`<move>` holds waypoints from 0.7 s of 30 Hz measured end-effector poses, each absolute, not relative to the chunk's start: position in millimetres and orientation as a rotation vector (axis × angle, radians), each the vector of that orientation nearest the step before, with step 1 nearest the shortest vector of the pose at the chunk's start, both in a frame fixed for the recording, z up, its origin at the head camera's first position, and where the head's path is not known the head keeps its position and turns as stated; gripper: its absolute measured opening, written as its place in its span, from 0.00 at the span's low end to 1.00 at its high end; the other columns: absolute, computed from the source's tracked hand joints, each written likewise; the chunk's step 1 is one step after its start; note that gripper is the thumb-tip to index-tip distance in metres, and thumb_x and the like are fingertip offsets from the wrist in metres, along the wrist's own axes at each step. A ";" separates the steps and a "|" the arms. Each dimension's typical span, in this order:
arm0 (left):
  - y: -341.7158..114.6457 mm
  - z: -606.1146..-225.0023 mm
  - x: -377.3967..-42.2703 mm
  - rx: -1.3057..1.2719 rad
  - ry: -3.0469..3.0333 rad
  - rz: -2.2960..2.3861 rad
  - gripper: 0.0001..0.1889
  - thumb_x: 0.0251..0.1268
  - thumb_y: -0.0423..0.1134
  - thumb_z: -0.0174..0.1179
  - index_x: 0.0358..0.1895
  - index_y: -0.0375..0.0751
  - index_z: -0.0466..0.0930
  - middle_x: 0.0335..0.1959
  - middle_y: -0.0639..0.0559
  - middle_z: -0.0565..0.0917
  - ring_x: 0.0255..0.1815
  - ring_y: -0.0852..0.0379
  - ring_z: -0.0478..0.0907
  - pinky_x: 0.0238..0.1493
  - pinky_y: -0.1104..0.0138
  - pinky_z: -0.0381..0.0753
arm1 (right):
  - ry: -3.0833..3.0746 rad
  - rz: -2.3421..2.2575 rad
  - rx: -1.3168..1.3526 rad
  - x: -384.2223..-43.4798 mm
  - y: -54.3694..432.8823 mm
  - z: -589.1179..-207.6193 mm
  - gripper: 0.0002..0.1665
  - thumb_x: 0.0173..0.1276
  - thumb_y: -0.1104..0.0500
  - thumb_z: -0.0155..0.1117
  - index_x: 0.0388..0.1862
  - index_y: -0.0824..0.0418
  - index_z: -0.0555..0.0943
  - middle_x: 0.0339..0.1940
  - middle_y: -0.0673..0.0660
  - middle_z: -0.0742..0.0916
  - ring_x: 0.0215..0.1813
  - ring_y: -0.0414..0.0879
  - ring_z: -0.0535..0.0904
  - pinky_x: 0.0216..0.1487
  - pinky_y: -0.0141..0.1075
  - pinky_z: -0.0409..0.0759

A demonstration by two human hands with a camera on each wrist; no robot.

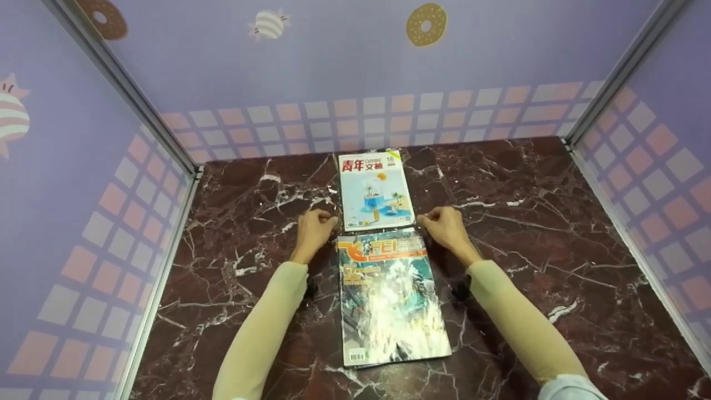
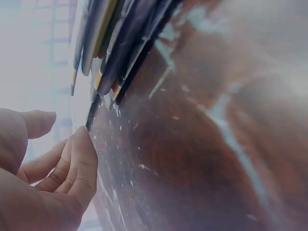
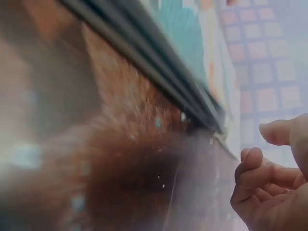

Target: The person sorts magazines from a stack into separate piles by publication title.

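Observation:
A thin magazine with a pale blue beach cover (image 1: 377, 194) lies flat on the dark red marbled table. Just below it, nearer the person, lies a pile of magazines (image 1: 389, 300), its top one glossy with an orange title; in the left wrist view several magazine edges (image 2: 120, 53) show in this pile. Beside the thin magazine's lower left corner is the left hand (image 1: 315, 230), its thumb apart from the bent fingers. The right hand (image 1: 447, 228) mirrors it at the lower right corner, with thumb and loosely curled fingers (image 3: 255, 175) apart. Neither hand holds anything.
Purple panels (image 1: 355, 61) with checkered bands wall the table at the back and both sides. Metal posts (image 1: 616, 66) stand at the corners. Light glares off the near pile's cover.

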State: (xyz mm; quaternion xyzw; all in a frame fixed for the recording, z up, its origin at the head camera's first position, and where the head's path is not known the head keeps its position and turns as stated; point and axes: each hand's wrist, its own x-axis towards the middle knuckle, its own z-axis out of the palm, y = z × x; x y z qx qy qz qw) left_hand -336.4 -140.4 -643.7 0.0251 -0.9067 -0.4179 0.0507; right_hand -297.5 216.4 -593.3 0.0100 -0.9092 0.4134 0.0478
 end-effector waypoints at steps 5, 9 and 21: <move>-137.6 -598.7 -288.4 0.102 -2.675 -1.481 0.14 0.71 0.41 0.72 0.50 0.32 0.91 0.36 0.41 0.93 0.25 0.54 0.88 0.30 0.63 0.89 | -2.782 1.225 0.032 -254.8 216.3 -570.6 0.15 0.73 0.53 0.74 0.35 0.65 0.91 0.30 0.62 0.93 0.29 0.47 0.84 0.36 0.36 0.81; -131.1 -566.9 -247.2 0.090 -2.658 -1.523 0.12 0.71 0.38 0.72 0.48 0.31 0.91 0.36 0.39 0.93 0.23 0.52 0.88 0.28 0.61 0.90 | -2.818 1.235 0.017 -225.3 220.2 -569.6 0.15 0.73 0.52 0.76 0.39 0.65 0.92 0.32 0.62 0.93 0.29 0.45 0.84 0.36 0.36 0.83; -143.1 -617.8 -192.4 -0.132 -2.633 -1.275 0.21 0.66 0.57 0.76 0.34 0.41 0.91 0.24 0.50 0.89 0.22 0.54 0.82 0.29 0.60 0.82 | -2.969 1.195 -0.067 -149.3 231.8 -585.6 0.17 0.72 0.49 0.78 0.38 0.65 0.91 0.29 0.57 0.92 0.27 0.41 0.82 0.34 0.37 0.84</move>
